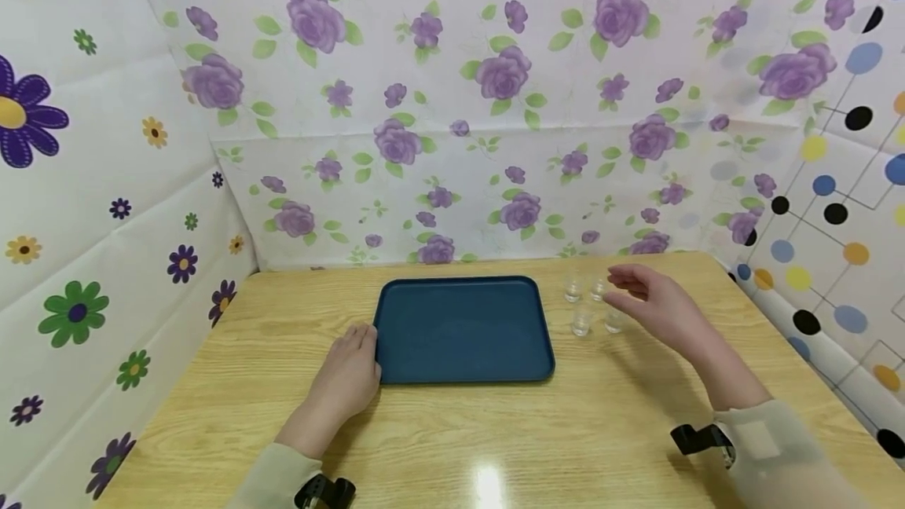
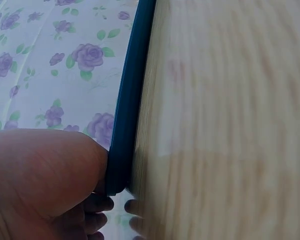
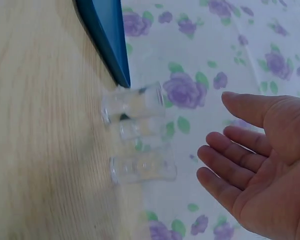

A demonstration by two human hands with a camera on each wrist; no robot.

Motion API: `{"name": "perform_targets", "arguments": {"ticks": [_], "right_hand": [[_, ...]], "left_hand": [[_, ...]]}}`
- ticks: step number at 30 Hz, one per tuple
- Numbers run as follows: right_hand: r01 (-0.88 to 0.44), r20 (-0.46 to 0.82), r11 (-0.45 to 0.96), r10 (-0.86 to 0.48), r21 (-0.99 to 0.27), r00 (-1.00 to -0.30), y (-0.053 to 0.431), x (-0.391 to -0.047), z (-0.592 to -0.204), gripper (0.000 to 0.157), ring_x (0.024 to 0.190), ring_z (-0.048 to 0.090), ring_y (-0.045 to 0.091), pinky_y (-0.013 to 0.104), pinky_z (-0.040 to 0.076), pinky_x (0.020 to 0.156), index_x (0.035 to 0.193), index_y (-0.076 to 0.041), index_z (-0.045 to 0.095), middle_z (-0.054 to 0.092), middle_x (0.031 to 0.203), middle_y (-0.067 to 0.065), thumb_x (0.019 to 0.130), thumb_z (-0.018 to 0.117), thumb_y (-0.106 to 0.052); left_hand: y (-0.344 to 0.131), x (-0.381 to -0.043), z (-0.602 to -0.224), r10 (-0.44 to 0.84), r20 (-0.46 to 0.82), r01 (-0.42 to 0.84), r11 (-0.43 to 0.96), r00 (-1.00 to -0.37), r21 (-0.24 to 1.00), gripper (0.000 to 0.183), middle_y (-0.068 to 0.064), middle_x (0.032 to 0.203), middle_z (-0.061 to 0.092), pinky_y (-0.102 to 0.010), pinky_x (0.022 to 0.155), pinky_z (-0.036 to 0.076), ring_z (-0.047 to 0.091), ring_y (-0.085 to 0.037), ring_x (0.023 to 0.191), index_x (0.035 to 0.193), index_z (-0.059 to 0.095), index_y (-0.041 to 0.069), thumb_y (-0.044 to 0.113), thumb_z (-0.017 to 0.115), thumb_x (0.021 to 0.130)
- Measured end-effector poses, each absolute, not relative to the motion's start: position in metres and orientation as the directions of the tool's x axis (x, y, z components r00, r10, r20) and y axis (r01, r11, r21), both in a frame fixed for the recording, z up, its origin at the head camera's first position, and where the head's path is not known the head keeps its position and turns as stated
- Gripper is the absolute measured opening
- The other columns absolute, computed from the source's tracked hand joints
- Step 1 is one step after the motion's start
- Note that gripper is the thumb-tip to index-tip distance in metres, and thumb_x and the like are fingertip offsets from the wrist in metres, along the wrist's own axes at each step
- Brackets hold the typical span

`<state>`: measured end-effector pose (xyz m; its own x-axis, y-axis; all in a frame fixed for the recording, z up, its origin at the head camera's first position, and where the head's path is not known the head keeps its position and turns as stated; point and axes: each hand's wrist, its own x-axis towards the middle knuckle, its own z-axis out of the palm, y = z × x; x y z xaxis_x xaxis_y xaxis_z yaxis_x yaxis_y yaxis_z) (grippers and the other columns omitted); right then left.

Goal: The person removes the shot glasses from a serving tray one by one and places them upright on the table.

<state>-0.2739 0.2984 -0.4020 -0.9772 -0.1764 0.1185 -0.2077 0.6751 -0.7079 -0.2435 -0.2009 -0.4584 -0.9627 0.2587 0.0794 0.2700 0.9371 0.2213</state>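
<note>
A dark blue rectangular tray (image 1: 463, 332) lies flat on the table. My left hand (image 1: 351, 368) rests along its left side, and in the left wrist view the thumb (image 2: 85, 155) is right at the tray's near corner, with the other fingers beside the edge, partly hidden. Several small clear glasses (image 1: 581, 323) stand upright in a cluster just right of the tray. Over the right side of this cluster hovers my right hand (image 1: 657, 303), thumb and fingers spread apart and holding nothing. In the right wrist view the open palm faces the glasses (image 3: 142, 167).
The wooden table (image 1: 452, 430) ends at a flowered cloth (image 1: 452, 179) at the back. Cloths with printed flowers (image 1: 78, 313) and coloured dots (image 1: 841, 258) stand on the left and right. Dark wrist straps with camera mounts (image 1: 700, 440) are on both forearms.
</note>
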Motion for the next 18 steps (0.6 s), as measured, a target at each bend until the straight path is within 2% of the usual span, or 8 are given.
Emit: {"name": "perform_targets", "arguments": {"ticks": [10,18], "right_hand": [[-0.326,0.17,0.741,-0.28,-0.588,-0.945,0.251,-0.259,-0.402,0.067,0.147,0.052,0.048,0.069,0.048,0.115,0.164,-0.004,0.051,0.057,0.16,0.021,0.109,0.073,-0.036],[-0.406,0.092,0.764,-0.42,-0.502,-0.903,0.207,-0.25,-0.414,0.07,0.146,0.055,0.043,0.062,0.052,0.115,0.163,-0.007,0.054,0.055,0.162,0.02,0.107,0.075,-0.043]], "left_hand": [[-0.198,-0.244,-0.454,0.273,0.083,0.285,0.936,-0.958,0.206,0.056,-0.038,0.166,0.041,-0.067,0.13,0.03,0.034,-0.054,0.158,0.158,0.045,-0.018,0.011,0.059,0.112],[-0.197,-0.244,-0.457,0.258,0.071,0.267,0.943,-0.963,0.197,0.063,-0.037,0.167,0.04,-0.068,0.13,0.028,0.033,-0.054,0.158,0.16,0.043,-0.016,0.022,0.064,0.114]]}}
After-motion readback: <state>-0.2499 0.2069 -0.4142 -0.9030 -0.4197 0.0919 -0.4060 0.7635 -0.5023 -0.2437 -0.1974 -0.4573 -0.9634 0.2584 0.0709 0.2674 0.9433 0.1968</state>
